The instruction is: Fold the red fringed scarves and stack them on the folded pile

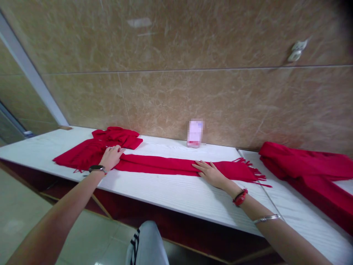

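Right hand (211, 174) spread flat on red scarf (162, 164); left hand (111, 156) curled, underside hidden; grip unclear

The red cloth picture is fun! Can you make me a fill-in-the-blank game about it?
1. The left hand and the right hand both touch cloth whose colour is ____.
2. The colour of the tabletop is ____.
3. The dark wristband is worn on the ____ arm.
4. The silver bangle is worn on the ____ arm.

Missing words: red; white; left; right.
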{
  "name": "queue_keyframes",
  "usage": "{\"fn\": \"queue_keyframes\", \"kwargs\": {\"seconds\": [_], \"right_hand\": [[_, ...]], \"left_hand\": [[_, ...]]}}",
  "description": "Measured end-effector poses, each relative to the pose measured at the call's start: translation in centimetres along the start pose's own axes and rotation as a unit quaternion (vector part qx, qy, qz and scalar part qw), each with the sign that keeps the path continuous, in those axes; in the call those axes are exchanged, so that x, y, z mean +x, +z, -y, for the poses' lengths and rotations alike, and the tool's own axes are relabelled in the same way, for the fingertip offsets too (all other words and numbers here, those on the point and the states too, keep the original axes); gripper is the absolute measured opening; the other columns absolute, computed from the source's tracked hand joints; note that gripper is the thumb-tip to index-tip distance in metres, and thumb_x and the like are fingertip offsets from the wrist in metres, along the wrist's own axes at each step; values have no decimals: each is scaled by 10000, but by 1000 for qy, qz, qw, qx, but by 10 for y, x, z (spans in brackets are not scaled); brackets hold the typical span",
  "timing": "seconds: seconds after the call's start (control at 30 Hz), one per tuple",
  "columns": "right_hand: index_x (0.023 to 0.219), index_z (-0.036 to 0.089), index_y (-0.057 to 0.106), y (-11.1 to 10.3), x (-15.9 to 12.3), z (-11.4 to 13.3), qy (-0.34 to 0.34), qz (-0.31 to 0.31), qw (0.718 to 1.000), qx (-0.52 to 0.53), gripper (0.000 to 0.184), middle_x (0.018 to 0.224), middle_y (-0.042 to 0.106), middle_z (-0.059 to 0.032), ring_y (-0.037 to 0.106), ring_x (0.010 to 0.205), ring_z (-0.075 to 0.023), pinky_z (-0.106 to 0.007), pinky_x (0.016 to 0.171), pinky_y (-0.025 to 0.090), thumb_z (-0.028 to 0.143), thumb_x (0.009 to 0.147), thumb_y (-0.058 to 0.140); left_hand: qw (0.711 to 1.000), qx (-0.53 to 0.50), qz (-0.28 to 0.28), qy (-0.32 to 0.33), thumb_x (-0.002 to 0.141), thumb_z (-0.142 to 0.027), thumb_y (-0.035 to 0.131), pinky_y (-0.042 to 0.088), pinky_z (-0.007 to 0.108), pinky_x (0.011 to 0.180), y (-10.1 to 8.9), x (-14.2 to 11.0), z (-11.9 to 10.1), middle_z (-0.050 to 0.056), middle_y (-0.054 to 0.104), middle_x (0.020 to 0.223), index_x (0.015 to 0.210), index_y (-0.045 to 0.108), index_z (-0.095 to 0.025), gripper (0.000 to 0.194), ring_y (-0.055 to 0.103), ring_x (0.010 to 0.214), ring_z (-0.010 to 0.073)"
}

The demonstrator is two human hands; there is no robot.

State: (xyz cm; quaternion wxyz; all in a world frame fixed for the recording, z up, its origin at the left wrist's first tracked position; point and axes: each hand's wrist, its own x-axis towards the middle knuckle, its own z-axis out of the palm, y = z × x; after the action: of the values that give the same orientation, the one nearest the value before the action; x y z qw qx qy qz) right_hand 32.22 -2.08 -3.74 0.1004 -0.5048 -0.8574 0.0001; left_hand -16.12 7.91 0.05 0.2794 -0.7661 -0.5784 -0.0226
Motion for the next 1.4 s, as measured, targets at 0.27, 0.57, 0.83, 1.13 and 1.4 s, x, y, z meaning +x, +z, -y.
{"fn": "queue_keyframes", "kwargs": {"seconds": [0.27,0.57,0.83,1.13,1.4], "right_hand": [[1369,238,334,-6,-36,-7,41,8,999,-22,473,1428,331,-79,252,1316,-253,-552,1001,253,229,898,297],[1372,245,327,-14,-38,-10,-6,13,1000,22,479,1426,339,-64,249,1317,-243,-528,1029,216,202,895,312],[1375,296,311,-17,-43,-16,12,8,992,123,462,1413,363,-46,246,1320,-237,-549,1036,179,242,918,282],[1360,358,323,-22,-51,-23,-40,74,995,58,430,1457,268,-11,172,1338,-270,-620,1018,107,322,934,280],[1374,308,313,-21,-40,-12,-86,8,996,28,476,1432,325,-54,219,1326,-265,-590,1030,153,251,903,354]], "left_hand": [[966,-205,46,153,802,-166,381,370,295,969,-13,11,-58,59,511,1263,1292,444,-197,495,505,1112,185],[997,-69,-32,30,714,10,365,488,290,734,-33,11,-70,111,511,1156,1234,502,-192,575,530,1021,237],[991,-97,-5,97,725,47,311,399,371,935,-31,3,-53,101,505,1262,1279,469,-206,628,465,1163,228],[950,-173,142,217,585,57,341,281,348,1045,-30,-9,-32,16,299,1441,1362,356,-238,831,243,1324,205],[934,-224,87,265,815,-36,328,226,337,1072,-50,-23,-101,29,275,1451,1359,354,-244,583,246,1323,177]]}}
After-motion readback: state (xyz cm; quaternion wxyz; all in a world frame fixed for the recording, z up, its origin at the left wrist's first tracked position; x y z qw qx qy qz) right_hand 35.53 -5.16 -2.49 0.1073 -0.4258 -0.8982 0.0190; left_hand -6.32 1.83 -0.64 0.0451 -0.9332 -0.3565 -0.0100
